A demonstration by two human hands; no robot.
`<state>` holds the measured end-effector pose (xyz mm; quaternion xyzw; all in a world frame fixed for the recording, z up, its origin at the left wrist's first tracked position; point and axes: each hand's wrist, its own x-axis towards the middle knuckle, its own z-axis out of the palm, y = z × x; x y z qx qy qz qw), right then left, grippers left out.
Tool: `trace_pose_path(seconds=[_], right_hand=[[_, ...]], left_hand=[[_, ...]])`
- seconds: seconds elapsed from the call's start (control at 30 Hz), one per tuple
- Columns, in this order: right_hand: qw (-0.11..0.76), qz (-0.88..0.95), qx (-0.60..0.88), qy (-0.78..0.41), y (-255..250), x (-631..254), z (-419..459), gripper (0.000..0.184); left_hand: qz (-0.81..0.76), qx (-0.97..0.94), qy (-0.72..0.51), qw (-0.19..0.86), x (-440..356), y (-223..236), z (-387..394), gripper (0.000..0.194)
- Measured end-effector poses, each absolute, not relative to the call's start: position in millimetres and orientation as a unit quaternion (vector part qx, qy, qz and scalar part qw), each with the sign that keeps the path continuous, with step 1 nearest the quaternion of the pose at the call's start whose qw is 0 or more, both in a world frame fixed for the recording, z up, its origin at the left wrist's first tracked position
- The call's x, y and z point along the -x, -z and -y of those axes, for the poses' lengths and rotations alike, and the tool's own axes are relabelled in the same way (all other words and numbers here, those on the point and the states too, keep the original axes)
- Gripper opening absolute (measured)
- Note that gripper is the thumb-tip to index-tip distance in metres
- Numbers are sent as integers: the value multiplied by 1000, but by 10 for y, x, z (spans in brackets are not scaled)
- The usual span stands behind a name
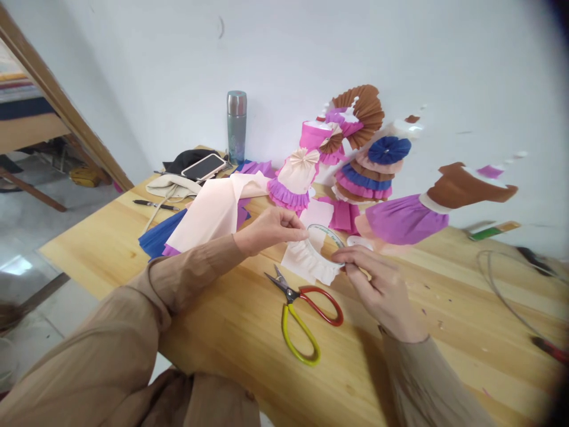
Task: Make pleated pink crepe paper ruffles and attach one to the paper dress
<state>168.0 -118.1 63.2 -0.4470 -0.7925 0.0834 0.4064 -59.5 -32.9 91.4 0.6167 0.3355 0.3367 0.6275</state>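
Observation:
Between my hands is a white ring [334, 236] with green print on its inside, and a pleated strip of white crepe paper [317, 265] hangs from its near edge. My left hand [276, 230] pinches the left end of the strip at the ring. The ring's right side is gripped by my right hand [377, 283], thumb and fingers closed on it. Below them, scissors [291, 295] with one red and one yellow handle lie on the table, blades slightly apart. A pale sheet of paper [288, 261] lies beneath the ring.
Crepe-paper dresses [291, 178] stand along the wall, one with a purple skirt [400, 219] at right. Folded pink paper [207, 207], a pen [155, 205], a phone [203, 166] and a steel flask [237, 127] are at left. A cable [493, 279] and a green-handled cutter [494, 230] lie right.

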Motion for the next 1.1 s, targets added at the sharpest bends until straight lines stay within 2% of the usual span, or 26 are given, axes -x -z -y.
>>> trace_pose_path(seconds=[0.33,0.67,0.8,0.93,1.1], right_hand=[[402,769,484,-111,-609,-1713,1143,21],[410,718,523,-209,-582,-1871,1117,25],[414,714,528,-202,-606,-1918,1136,25],[399,737,520,-164,-661,-1892,1157,25],[371,783,490,-100,-727,-1778,1180,28]], left_hand=[[-323,-618,-349,626,600,-912,307,11],[-307,-588,-337,668,656,-860,195,18],[-318,-571,-327,683,646,-847,189,17],[-359,-580,-353,641,605,-816,194,6],[-409,-585,-367,596,563,-695,169,5]])
